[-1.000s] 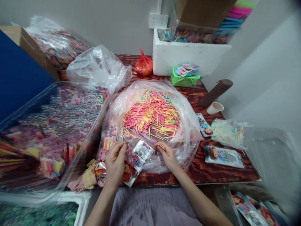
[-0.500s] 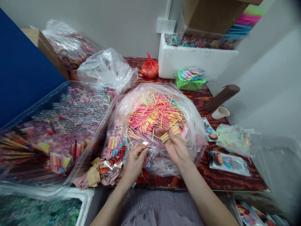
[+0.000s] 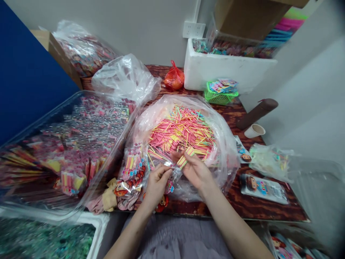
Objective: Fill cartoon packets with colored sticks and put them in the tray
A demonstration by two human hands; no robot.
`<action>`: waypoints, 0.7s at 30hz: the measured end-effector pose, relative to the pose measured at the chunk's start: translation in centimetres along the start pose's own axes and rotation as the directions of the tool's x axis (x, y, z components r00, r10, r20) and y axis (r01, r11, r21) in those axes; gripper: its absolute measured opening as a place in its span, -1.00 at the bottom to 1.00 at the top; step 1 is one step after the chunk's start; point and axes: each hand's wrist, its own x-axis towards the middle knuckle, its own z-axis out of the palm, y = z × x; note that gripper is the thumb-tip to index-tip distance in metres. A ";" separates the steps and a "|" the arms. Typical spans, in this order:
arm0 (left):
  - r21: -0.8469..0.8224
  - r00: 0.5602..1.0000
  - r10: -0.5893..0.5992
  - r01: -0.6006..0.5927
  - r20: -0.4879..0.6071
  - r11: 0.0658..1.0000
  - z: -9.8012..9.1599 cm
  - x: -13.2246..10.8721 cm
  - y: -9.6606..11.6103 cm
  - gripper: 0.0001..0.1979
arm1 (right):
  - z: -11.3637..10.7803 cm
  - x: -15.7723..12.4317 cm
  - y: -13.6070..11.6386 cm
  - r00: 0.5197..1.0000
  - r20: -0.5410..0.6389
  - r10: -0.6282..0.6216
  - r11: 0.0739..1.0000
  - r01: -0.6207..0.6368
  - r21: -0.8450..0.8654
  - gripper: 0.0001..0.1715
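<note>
A big clear plastic bag point(image 3: 223, 144) lies open on the wooden table point(image 3: 256, 210), holding a heap of pink, yellow and green sticks point(image 3: 183, 133). My left hand point(image 3: 156, 185) pinches the mouth of a small clear printed packet point(image 3: 169, 180) at the bag's near edge. My right hand point(image 3: 195, 171) is closed on a small bunch of sticks point(image 3: 184, 159), with the bunch's end pointing at the packet's mouth. A filled packet with sticks point(image 3: 132, 167) lies just left of my left hand.
A large clear tub of filled packets point(image 3: 67, 144) stands on the left. Behind are a crumpled clear bag point(image 3: 125, 77), an orange bag point(image 3: 174, 77), a white foam box point(image 3: 226, 66) and a green basket point(image 3: 221, 95). Empty packets point(image 3: 265, 187), a paper cup point(image 3: 254, 130) and a brown flask point(image 3: 257, 112) lie right.
My right hand reached into the heap, took a bunch of sticks and brought it back to the packet. My left hand shifted right, still pinching the packet. The camera view drifted slightly.
</note>
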 end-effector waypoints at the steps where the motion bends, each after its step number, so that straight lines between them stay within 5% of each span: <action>1: -0.010 1.000 0.007 -0.007 -0.016 1.000 0.0 -0.1 -0.1 -0.84 | 0.1 -0.3 0.1 1.000 0.014 0.019 0.996 -0.018 -0.084 -0.83; 6: -0.080 0.995 0.074 -0.079 -0.070 0.994 -0.2 -0.3 -0.4 -0.88 | 0.7 -2.0 0.4 0.997 0.064 -0.039 0.850 0.067 -0.523 -0.76; 11: -0.177 0.993 0.087 -0.099 -0.073 0.979 -1.0 -0.3 0.0 -0.85 | 2.6 -3.2 1.1 0.944 0.111 -0.311 0.718 0.310 -0.624 -0.52; 14: -0.190 0.993 0.064 -0.083 -0.102 0.978 -1.4 -0.3 0.3 -0.86 | 3.6 -3.6 1.9 0.877 0.143 -0.459 0.583 0.418 -0.697 -0.75; 18: -0.183 0.991 0.033 -0.056 -0.128 0.981 -2.0 -0.5 0.6 -0.85 | 4.4 -4.0 2.3 0.841 0.344 -0.418 0.329 0.493 -0.805 -0.79; 21: -0.191 0.990 0.002 -0.029 -0.143 0.981 -3.2 -0.6 0.8 -0.84 | 4.0 -4.3 1.7 0.846 0.369 -0.384 0.390 0.511 -0.766 -0.76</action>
